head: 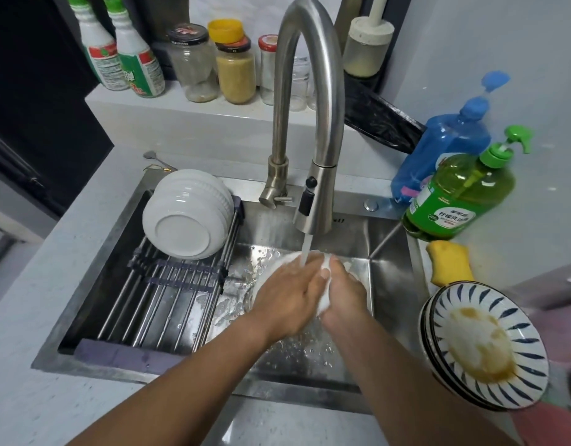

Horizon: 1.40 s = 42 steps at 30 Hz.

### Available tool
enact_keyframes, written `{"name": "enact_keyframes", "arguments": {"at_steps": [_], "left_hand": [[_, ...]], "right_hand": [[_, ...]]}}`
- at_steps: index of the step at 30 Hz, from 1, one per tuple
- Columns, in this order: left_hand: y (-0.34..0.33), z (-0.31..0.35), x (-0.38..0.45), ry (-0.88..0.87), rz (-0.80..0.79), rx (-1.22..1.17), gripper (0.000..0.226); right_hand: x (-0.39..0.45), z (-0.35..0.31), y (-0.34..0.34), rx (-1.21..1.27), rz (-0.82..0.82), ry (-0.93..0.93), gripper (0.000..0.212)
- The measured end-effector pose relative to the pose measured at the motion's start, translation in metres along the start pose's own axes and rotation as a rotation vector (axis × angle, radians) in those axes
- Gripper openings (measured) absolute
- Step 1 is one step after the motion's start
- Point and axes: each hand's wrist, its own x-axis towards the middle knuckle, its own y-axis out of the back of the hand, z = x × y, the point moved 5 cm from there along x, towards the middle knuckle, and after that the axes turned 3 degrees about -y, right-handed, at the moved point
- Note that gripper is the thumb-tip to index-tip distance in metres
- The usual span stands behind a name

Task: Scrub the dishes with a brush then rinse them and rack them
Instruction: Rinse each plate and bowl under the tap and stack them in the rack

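Here, left hand [285, 292] and right hand [343, 297] grasping white bowl [324, 302] under tap water, green soap bottle [461, 201] label illegible

I have a single head-worn view, wide-angle, looking forward and steeply down from above the sink [387, 275], close over the basin. Straight lines bow toward the frame edges. The faucet [305, 101] rises at twelve o'clock, the drying rack [168, 294] lies at nine, and a patterned bowl [490, 346] sits at four. My forearms enter from six o'clock.
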Motion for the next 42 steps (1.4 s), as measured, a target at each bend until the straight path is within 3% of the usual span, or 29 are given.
{"name": "enact_keyframes", "arguments": {"at_steps": [2,5,10,12,14,17,19,22,26,31,35,39,40,42], "left_hand": [[0.0,0.004,-0.002,-0.02,0.056,0.014,0.059],[0.004,-0.002,-0.01,0.041,0.271,-0.041,0.062],[-0.013,-0.044,0.004,0.478,0.446,-0.585,0.069],[-0.023,-0.056,0.01,0.663,0.438,-0.848,0.065],[-0.023,-0.055,0.009,0.727,0.384,-0.952,0.054],[-0.012,-0.042,0.003,0.66,0.303,-0.974,0.045],[-0.004,-0.028,0.0,0.587,0.24,-1.073,0.051],[0.01,-0.019,-0.007,0.566,0.237,-1.332,0.064],[0.023,-0.032,-0.014,0.569,0.29,-1.579,0.079],[0.01,-0.058,-0.022,0.669,0.312,-1.705,0.07],[0.002,-0.073,-0.028,0.623,0.39,-1.795,0.072],[-0.013,-0.058,-0.029,0.543,0.268,-1.867,0.075],[-0.016,-0.049,-0.027,0.522,0.227,-1.899,0.076],[-0.019,-0.038,-0.023,0.503,0.153,-1.941,0.078]], "right_hand": [[-0.003,-0.002,0.002,0.06,-0.001,0.003,0.029],[-0.013,-0.008,-0.002,0.054,0.019,0.09,0.025],[-0.029,-0.019,-0.014,0.016,0.032,0.258,0.023],[-0.031,-0.024,-0.017,-0.009,-0.004,0.308,0.021],[-0.032,-0.029,-0.021,-0.092,-0.045,0.37,0.02],[-0.036,-0.032,-0.03,-0.223,-0.117,0.516,0.01],[-0.04,-0.028,-0.038,-0.302,-0.195,0.584,0.007],[-0.048,-0.017,-0.05,-0.42,-0.328,0.6,0.012],[-0.064,0.001,-0.057,-0.755,-0.513,0.719,0.031],[-0.077,0.024,-0.043,-1.246,-0.718,0.93,0.04],[-0.059,0.019,-0.009,-1.671,-0.601,0.938,0.059],[-0.024,-0.002,-0.011,-1.895,-0.438,0.869,0.104],[-0.021,-0.005,-0.02,-1.9,-0.45,0.836,0.105],[-0.026,-0.006,-0.042,-1.831,-0.559,0.723,0.08]]}}
